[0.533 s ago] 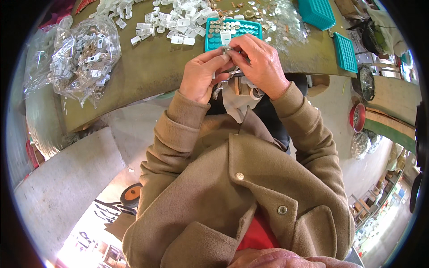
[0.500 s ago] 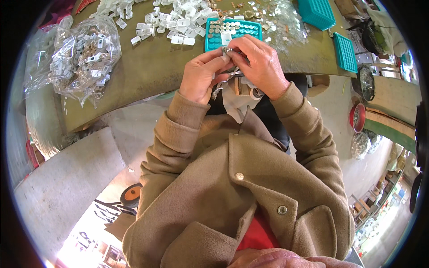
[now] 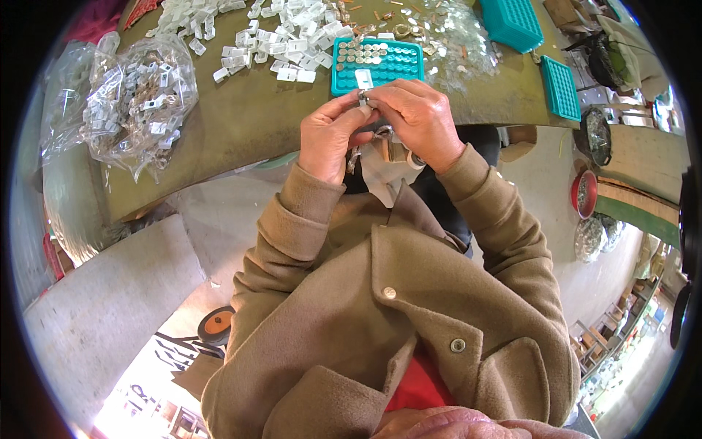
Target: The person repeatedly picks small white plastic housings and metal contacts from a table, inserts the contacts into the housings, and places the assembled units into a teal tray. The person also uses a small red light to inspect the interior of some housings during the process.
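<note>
Both hands meet just in front of the near edge of a teal tray (image 3: 417,82), fingertips pinched close together. My left hand (image 3: 327,139) grips a small white plastic case (image 3: 364,79), whose top pokes up past the fingers over the tray. At its lower end, a small dark metallic bit shows between the fingertips. My right hand (image 3: 424,124) is closed at the same spot; what lies in its pinch is hidden. A shiny, crinkled strand (image 3: 354,159) hangs below my left hand. Round silvery discs (image 3: 361,53) fill some of the tray's far-left pockets.
Loose white plastic cases (image 3: 292,45) are heaped beyond the tray. A clear bag (image 3: 139,102) of similar parts lies at the left. Thin clear pieces (image 3: 468,51) are scattered right of the tray, near a teal tray stack (image 3: 514,28) and another teal tray (image 3: 561,88).
My hands have shifted slightly, the right one lower and to the left. The white case now stands up more plainly above the fingertips.
</note>
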Demonstrator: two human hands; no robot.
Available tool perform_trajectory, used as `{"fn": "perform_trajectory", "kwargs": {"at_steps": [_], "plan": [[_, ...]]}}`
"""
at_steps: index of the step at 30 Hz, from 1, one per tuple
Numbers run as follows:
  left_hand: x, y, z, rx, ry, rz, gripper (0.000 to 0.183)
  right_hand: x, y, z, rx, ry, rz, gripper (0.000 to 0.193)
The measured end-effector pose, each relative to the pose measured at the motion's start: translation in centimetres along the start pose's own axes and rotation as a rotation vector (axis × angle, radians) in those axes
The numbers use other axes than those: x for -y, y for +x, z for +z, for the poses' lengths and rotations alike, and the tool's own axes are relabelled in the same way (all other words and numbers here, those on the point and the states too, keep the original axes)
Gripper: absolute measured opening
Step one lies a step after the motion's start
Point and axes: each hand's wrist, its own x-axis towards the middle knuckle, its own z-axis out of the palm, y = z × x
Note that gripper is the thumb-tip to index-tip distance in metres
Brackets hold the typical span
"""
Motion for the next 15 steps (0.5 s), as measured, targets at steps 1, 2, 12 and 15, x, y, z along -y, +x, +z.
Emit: {"fn": "perform_trajectory", "kwargs": {"at_steps": [1, 2, 12, 15], "plan": [[0.0, 0.1, 0.0, -0.001, -0.02, -0.027, 0.033, 0.0, 0.0, 0.1, 0.002, 0.013, 0.033, 0.006], [-0.1, 0.3, 0.0, -0.004, -0.041, -0.053, 0.033, 0.0, 0.0, 0.2, 0.004, 0.028, 0.066, 0.006], [-0.7, 0.5, 0.2, -0.041, 0.066, 0.06, 0.034, 0.1, 0.5, 1.2, -0.042, -0.003, 0.064, 0.008], [-1.1, 0.4, 0.0, -0.006, 0.008, 0.025, 0.035, 0.2, 0.6, 1.3, -0.086, 0.137, 0.14, 0.007]]}}
